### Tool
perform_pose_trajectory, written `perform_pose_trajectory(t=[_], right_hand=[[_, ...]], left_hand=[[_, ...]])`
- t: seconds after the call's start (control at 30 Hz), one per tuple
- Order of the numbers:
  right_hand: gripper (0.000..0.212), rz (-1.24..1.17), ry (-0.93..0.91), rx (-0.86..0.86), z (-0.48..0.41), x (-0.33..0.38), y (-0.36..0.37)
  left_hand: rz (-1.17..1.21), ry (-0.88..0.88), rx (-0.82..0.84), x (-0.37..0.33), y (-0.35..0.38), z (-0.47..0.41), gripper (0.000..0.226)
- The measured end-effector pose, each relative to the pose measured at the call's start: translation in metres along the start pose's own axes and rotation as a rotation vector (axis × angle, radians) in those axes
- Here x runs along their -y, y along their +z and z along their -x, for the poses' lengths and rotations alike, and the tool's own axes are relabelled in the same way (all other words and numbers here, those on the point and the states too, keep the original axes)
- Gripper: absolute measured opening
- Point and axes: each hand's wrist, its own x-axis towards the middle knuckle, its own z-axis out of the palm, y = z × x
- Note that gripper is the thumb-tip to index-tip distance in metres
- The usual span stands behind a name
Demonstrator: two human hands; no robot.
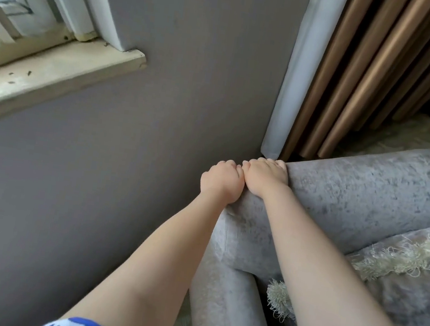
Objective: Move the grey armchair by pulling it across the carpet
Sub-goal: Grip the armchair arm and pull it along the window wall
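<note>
Left hand (221, 181) and right hand (265, 177) (knuckles touching) curl tightly over the grey armchair (355, 199) back's corner by the wall (192, 76).

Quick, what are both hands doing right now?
Left hand: closed, gripping the corner of the grey armchair.
Right hand: closed, gripping the armchair's top edge beside the left one.

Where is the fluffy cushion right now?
The fringed cushion lies on the grey armchair seat, lower right of the head view, just right of the right hand and its forearm.
</note>
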Motion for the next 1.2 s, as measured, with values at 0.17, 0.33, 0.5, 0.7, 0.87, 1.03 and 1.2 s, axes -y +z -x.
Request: perform_pose_trajectory(t=[0.17, 0.33, 0.5, 0.7, 0.87, 1.03, 1.2], right_hand=[[0.048, 0.009, -0.032, 0.022, 0.035, 0.018, 0.003], [0.047, 0.021, -0.041, -0.009, 0.056, 0.037, 0.011], [0.048, 0.055, -0.017, -0.058, 0.055, 0.042, 0.014], [0.048, 0.032, 0.035, -0.228, 0.035, 0.041, 0.027], [0.043, 0.008, 0.031, -0.244, 0.022, 0.041, 0.031], [0.045, -0.001, 0.013, -0.242, 0.014, 0.042, 0.03], [0.048, 0.028, -0.007, -0.183, 0.032, 0.039, 0.028]], left_hand=[[0.013, -0.019, -0.01, 0.016, -0.006, 0.039, 0.033], [0.008, -0.021, -0.032, 0.035, -0.008, 0.061, 0.032], [-0.003, 0.0, -0.079, 0.04, -0.003, 0.058, 0.034], [-0.047, 0.024, -0.209, 0.048, 0.008, 0.032, 0.036], [-0.054, 0.021, -0.201, 0.049, 0.007, 0.019, 0.037], [-0.06, 0.0, -0.2, 0.048, 0.005, 0.015, 0.037], [-0.025, -0.009, -0.216, 0.044, 0.004, 0.034, 0.037]])
